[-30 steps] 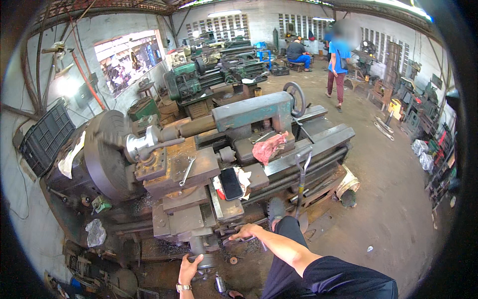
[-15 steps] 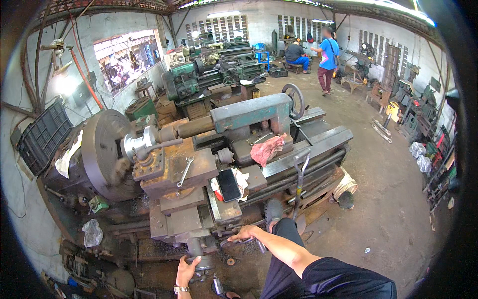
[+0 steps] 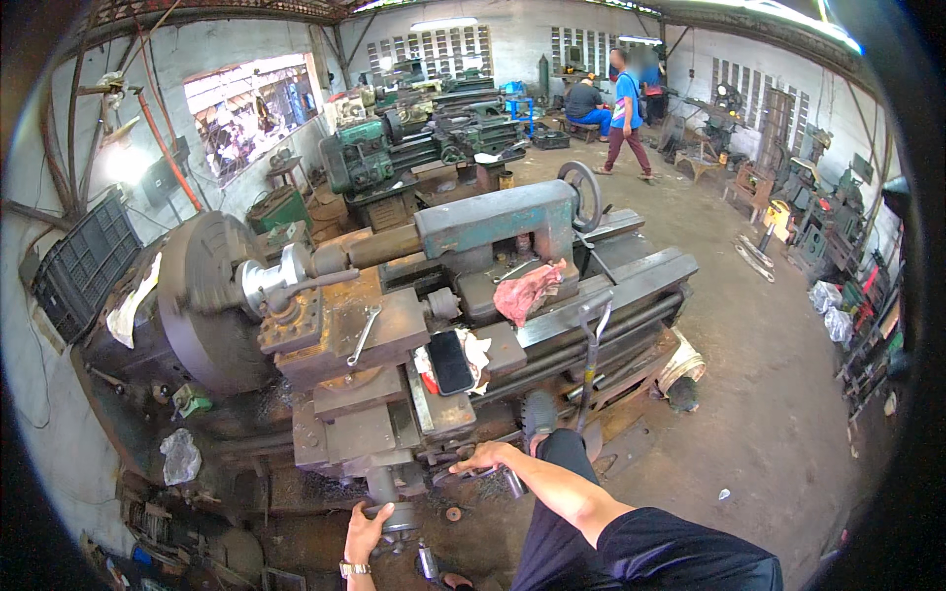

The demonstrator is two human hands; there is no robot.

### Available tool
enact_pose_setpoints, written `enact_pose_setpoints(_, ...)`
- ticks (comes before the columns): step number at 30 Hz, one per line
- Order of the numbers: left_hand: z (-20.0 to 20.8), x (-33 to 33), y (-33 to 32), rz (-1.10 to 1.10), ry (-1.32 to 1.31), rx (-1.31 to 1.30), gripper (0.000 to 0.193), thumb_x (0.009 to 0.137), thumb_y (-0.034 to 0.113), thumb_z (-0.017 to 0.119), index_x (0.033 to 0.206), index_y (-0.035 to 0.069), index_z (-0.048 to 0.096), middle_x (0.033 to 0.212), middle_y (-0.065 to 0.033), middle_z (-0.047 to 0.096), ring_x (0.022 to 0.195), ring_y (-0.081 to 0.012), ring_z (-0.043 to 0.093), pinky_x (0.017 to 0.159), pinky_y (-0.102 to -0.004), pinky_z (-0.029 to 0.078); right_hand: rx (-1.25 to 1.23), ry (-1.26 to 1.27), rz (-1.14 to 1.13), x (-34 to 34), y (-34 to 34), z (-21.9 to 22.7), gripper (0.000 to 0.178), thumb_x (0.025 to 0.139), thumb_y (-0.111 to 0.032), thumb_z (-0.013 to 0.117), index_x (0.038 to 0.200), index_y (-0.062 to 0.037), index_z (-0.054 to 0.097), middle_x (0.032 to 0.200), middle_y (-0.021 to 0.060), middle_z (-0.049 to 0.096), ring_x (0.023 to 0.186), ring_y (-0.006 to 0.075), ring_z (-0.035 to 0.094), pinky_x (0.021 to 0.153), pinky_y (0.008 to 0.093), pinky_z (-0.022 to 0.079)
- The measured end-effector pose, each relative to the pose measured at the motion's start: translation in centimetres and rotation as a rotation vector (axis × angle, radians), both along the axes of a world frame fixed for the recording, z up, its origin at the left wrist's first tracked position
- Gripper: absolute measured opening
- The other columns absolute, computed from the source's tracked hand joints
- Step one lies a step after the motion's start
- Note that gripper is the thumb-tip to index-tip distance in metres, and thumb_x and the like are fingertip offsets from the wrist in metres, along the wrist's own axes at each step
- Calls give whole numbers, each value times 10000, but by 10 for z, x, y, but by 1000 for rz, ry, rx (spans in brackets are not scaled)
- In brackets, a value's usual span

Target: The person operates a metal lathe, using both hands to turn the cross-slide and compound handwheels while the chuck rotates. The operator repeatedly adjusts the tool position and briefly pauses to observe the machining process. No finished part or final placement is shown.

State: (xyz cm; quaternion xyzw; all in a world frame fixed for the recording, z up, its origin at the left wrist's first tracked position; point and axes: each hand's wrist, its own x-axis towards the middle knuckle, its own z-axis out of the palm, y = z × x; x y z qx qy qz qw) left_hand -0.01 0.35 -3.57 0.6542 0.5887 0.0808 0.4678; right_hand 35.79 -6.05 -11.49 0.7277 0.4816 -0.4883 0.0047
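Observation:
I stand at a large metal lathe. My left hand (image 3: pixel 365 533), with a metal watch on its wrist, closes its fingers and thumb on the round cross-slide handwheel (image 3: pixel 401 518) at the front. Further right, my right hand (image 3: pixel 483 457) curls over the carriage handwheel (image 3: pixel 463 476), which the hand and arm partly hide. Motion blur covers the big round chuck (image 3: pixel 212 305). A shiny silver workpiece (image 3: pixel 266 286) sits between it and the tailstock (image 3: pixel 498 222). Close to the workpiece stands the tool post (image 3: pixel 291 330).
A wrench (image 3: pixel 365 335) lies on the slide, and a phone (image 3: pixel 450 362) rests on cloth beside it. A red rag (image 3: pixel 529 293) is draped by the tailstock. An upright lever (image 3: pixel 592 360) rises near my knee. A bucket (image 3: pixel 680 362) stands beneath the bed. People (image 3: pixel 626 113) are at the back.
The chuck's surface looks more smeared by spinning. At the back, the person in the blue shirt has shifted left, and another person shows behind. Both my hands keep their places.

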Motion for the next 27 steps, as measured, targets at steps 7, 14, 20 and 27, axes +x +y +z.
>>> enact_pose_setpoints(7, -8, -6, 3, 25, -25, 9, 996, 768, 574, 824, 1418, -96, 476, 1298, -291, 642, 1239, -356, 623, 1056, -400, 470, 35, 102, -3, 4, -7, 13, 1141, 602, -1031, 487, 1181, -86, 760, 1159, 218, 706, 1009, 347, 704, 914, 457, 532)
enact_pose_setpoints(14, -13, -5, 4, 37, -55, -8, 1017, 762, 573, 830, 1417, -114, 462, 1277, -296, 650, 1217, -344, 635, 1042, -397, 480, 27, 63, -30, 6, -3, -11, 1119, 585, -1040, 483, 1201, -148, 762, 1044, 237, 715, 1022, 348, 696, 917, 466, 518)
enact_pose_setpoints(20, -7, -3, 3, 22, -40, -17, 1027, 759, 583, 826, 1416, -116, 459, 1270, -296, 652, 1206, -342, 641, 1039, -398, 481, -10, 85, 9, 12, -5, -9, 1000, 613, -1029, 482, 1124, -228, 793, 979, 220, 707, 1015, 332, 689, 902, 467, 505)
enact_pose_setpoints(27, -3, -1, 2, 15, 3, -22, 1043, 757, 600, 822, 1418, -118, 454, 1263, -300, 654, 1205, -344, 643, 1037, -399, 483, 27, 114, -28, 12, -8, -9, 932, 634, -1017, 487, 1046, -244, 804, 900, 164, 689, 952, 309, 677, 840, 456, 502)
